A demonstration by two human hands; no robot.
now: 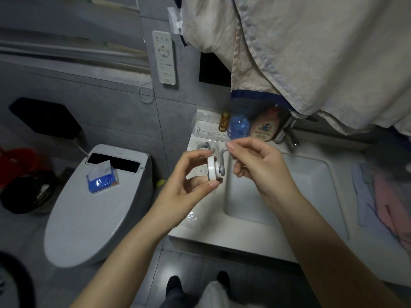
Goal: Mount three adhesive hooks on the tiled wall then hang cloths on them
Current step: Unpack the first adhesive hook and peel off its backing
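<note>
White hook (214,168) stands on edge, arm up; left hand (189,181) pinches it, right hand (255,165) pinches film.

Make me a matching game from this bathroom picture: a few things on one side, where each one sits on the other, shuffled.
Things:
1. white round adhesive hook
2. blue tissue pack
3. white remote control panel
4. pink plastic bottle

Places:
A. fixed to the grey tiled wall
B. on the closed white toilet lid
C. behind the white sink, by the tap
D. pinched in the left hand

Pairs: 1-D, 2-B, 3-A, 4-C
</note>
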